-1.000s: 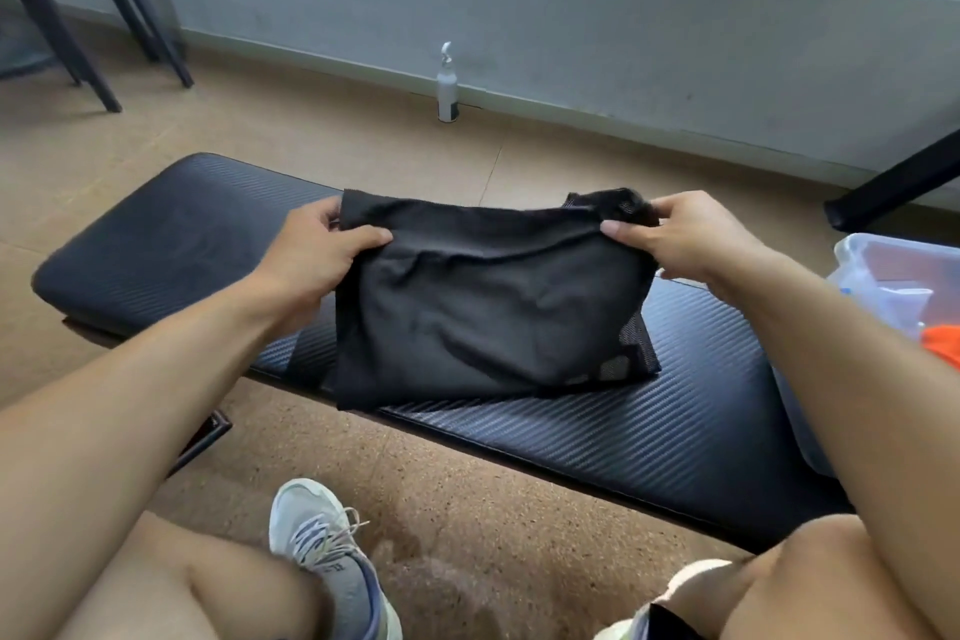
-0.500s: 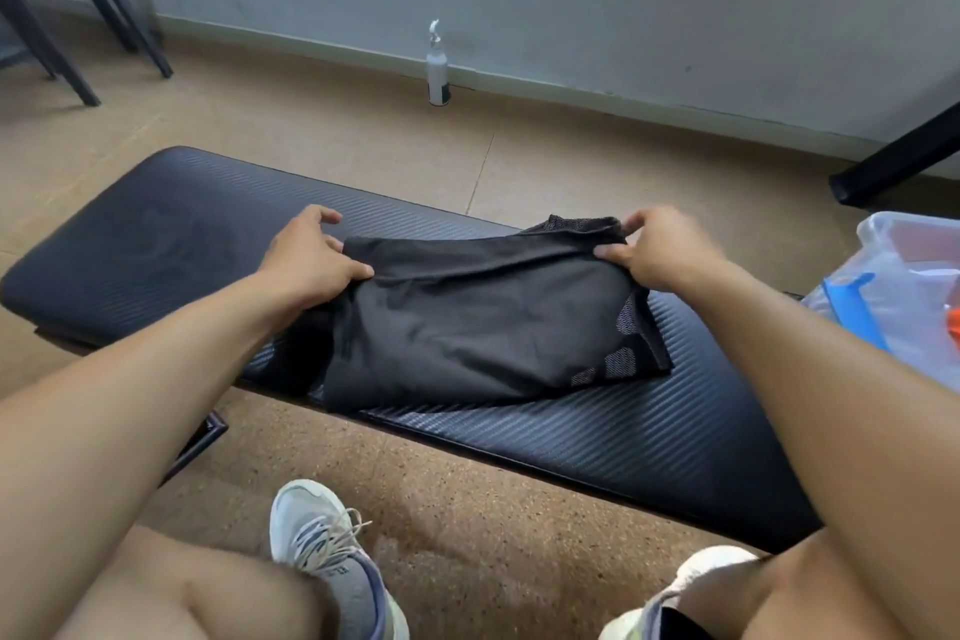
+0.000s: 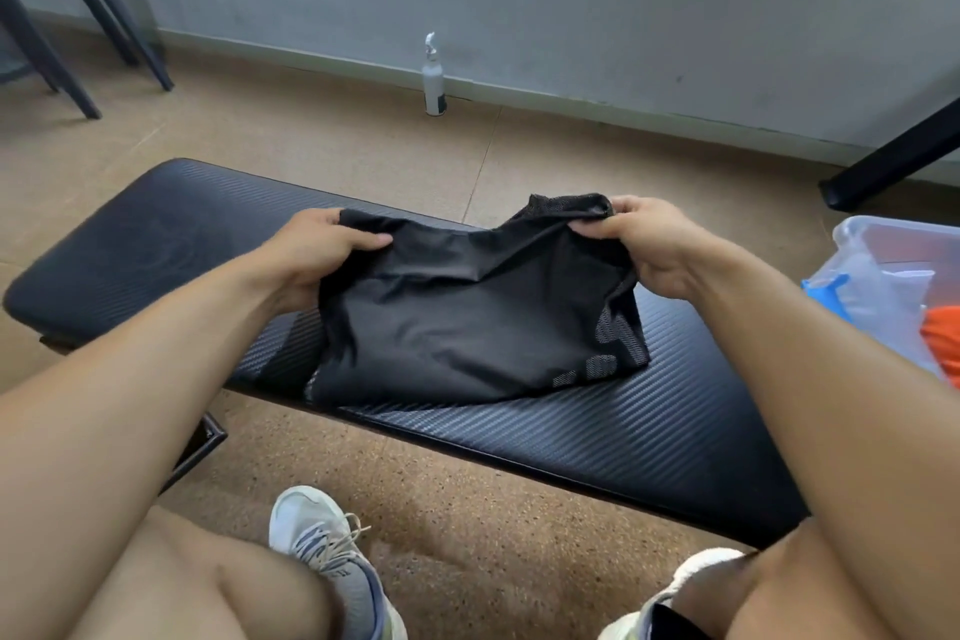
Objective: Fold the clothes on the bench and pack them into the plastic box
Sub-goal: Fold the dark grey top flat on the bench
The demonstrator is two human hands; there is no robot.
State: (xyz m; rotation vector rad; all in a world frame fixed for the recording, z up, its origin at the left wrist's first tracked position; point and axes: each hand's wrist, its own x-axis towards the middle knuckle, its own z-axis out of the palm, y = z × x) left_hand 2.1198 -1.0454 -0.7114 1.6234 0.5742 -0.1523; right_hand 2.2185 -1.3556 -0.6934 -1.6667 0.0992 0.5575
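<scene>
Both your hands grip the far corners of the black garment (image 3: pixel 467 322).

Your left hand (image 3: pixel 311 260) pinches the garment's far left corner, thumb lying across the top of the cloth and fingers curled behind it. Your right hand (image 3: pixel 649 244) bunches the far right corner, fingers curled over the mesh edge and thumb tucked under. Both forearms reach forward from the lower corners, bare, wrists roughly level, hands well apart, with your bare knees showing below them.
</scene>
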